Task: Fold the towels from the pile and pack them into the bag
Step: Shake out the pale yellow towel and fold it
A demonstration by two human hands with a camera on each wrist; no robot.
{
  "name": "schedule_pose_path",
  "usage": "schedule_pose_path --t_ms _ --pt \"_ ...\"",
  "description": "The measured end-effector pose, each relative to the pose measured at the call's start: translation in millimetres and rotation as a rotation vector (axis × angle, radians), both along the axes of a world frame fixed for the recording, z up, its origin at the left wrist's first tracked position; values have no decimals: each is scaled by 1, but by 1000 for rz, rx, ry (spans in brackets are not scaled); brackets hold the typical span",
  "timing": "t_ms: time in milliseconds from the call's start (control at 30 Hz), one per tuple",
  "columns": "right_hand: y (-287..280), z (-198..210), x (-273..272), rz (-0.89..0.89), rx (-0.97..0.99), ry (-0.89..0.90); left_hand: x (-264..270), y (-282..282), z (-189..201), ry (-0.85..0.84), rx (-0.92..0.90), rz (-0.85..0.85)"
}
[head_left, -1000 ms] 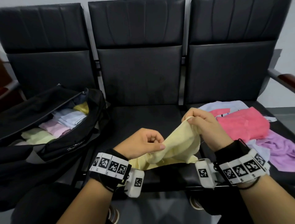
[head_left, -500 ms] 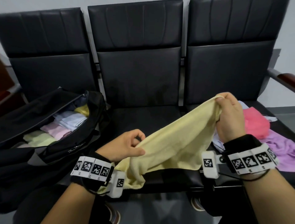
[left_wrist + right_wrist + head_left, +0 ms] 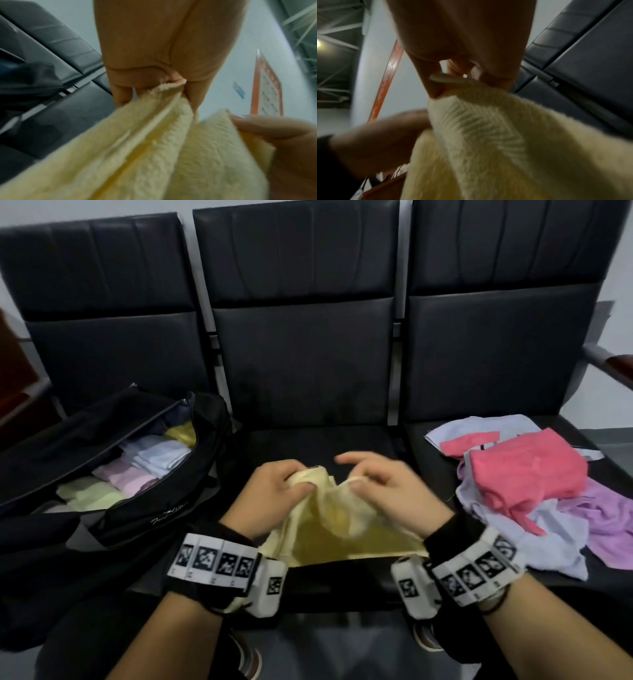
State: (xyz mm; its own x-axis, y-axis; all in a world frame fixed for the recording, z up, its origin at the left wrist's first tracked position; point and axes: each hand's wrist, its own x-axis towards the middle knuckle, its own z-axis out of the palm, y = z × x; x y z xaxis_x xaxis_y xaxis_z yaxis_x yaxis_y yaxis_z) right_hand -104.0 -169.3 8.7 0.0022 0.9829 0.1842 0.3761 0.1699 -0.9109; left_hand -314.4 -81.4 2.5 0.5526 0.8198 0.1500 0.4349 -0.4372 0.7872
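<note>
A pale yellow towel [image 3: 337, 529] hangs between both hands over the middle seat. My left hand [image 3: 274, 494] pinches its top edge; the left wrist view shows that edge [image 3: 171, 86] caught between thumb and fingers. Close beside it, my right hand [image 3: 380, 491] pinches the towel's other top corner [image 3: 447, 79], its image blurred. An open black bag [image 3: 113, 474] sits on the left seat with several folded pastel towels [image 3: 147, 460] inside. A loose pile of pink, lilac and white towels [image 3: 527, 477] lies on the right seat.
Three black padded seats [image 3: 301, 392] stand in a row against a pale wall. A wooden armrest [image 3: 616, 364] juts out at the far right. The bag's flap [image 3: 68, 426] is folded back toward the left seat's backrest.
The right hand, raised high at the right with the towel stretched out, has come down and left. Both hands now hold the towel's top edge close together over the middle seat.
</note>
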Motion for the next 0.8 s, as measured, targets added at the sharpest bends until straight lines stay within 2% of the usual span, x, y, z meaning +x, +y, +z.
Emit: schedule_pose_path --t_ms 67,133,267,367,467,567,667,800 --pt "6 -8 -15 94 -43 -96 11 -8 5 -69 20 -63" --pt "10 -10 -17 70 -46 -149 10 -9 5 -123 4 -67" --pt "12 -5 5 -102 45 9 -9 -3 -9 -83 -165 -55" --pt "12 0 18 -161 110 25 -21 0 -16 -17 -219 -56" --pt "12 1 20 -163 147 46 -23 -1 -20 105 -155 -33" --pt "12 2 23 -176 195 83 -23 2 -31 207 -36 64" --pt "11 7 30 -214 211 132 -30 8 -41 229 24 157" --pt "10 16 42 -280 242 222 -46 16 -52 223 18 266"
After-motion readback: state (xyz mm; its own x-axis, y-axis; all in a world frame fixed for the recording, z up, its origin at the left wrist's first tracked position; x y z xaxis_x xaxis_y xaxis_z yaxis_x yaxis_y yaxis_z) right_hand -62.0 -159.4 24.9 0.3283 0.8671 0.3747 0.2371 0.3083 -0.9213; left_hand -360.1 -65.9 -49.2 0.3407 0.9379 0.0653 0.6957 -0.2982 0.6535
